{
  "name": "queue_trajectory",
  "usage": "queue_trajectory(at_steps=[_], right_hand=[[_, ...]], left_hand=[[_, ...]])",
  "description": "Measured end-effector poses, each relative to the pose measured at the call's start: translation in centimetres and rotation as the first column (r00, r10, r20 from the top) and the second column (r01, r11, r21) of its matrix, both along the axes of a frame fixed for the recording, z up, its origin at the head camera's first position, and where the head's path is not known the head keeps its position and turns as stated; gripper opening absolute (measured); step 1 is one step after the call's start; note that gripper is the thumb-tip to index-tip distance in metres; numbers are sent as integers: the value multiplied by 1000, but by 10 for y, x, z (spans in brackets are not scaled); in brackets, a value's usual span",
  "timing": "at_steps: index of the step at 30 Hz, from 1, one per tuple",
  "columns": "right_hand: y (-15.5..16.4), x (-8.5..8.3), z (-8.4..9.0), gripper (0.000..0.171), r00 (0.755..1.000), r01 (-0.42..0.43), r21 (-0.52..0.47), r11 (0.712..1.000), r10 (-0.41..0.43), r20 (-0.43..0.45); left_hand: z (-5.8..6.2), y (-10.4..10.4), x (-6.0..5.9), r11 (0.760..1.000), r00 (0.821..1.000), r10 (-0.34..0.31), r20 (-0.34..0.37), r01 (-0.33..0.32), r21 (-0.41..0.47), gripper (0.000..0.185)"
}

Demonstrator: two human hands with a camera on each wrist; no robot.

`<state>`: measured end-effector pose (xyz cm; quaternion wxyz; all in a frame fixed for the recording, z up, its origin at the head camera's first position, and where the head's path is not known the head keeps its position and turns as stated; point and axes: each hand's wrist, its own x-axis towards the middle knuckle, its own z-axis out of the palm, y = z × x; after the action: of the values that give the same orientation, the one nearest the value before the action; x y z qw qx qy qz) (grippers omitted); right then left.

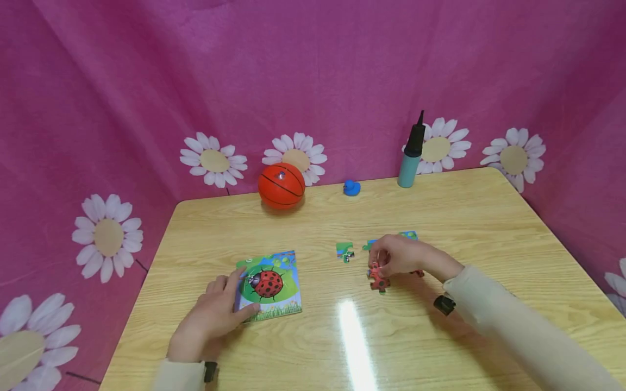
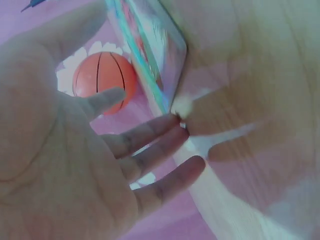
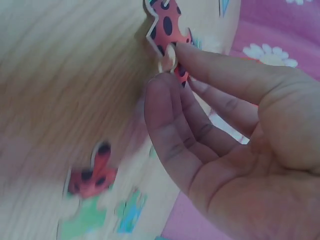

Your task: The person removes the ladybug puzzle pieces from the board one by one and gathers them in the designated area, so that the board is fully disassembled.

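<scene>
My left hand (image 1: 211, 308) rests at the left side of a square ladybug picture board (image 1: 269, 283), index finger and thumb touching its margins. In the left wrist view, its fingers (image 2: 165, 187) are loosely spread beside the board's edge. To the right, my right hand (image 1: 398, 255) pinches a small red jigsaw piece (image 1: 375, 269) between thumb and fingertips. Right against it lies a red, black-spotted jigsaw piece (image 3: 167, 25); whether the two are joined I cannot tell. A green jigsaw piece (image 1: 345, 251) lies left of that hand.
Beyond the right hand lie more jigsaw pieces (image 1: 408, 235), partly hidden by it. Along the table's back edge stand an orange basketball (image 1: 281, 186), a blue toy duck (image 1: 351, 188) and a teal-and-black hand pump (image 1: 409, 163). A pink flowered curtain (image 1: 313, 81) surrounds the wooden table (image 1: 220, 228).
</scene>
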<state>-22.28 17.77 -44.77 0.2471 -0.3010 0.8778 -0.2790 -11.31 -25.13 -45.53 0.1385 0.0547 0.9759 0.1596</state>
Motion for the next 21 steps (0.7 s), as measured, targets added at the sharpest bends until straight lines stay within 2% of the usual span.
queue_trajectory(at_steps=[3,6,11,21], right_hand=[[6,-3,2,15,999,46,38,998,-46,-8],[9,-4,3,16,997,70,69,995,-69,-25],[10,-4,0,16,995,81,94,992,-74,-72],[9,-1,-6,15,990,67,37,997,-62,-128]], left_hand=[[0,-8,-1,1000,1000,7,4,-7,8,103],[0,-15,-4,1000,999,16,45,-16,4,107],[2,-20,-8,1000,995,17,100,-18,6,109],[-4,-18,-11,998,996,30,79,-26,-58,107]])
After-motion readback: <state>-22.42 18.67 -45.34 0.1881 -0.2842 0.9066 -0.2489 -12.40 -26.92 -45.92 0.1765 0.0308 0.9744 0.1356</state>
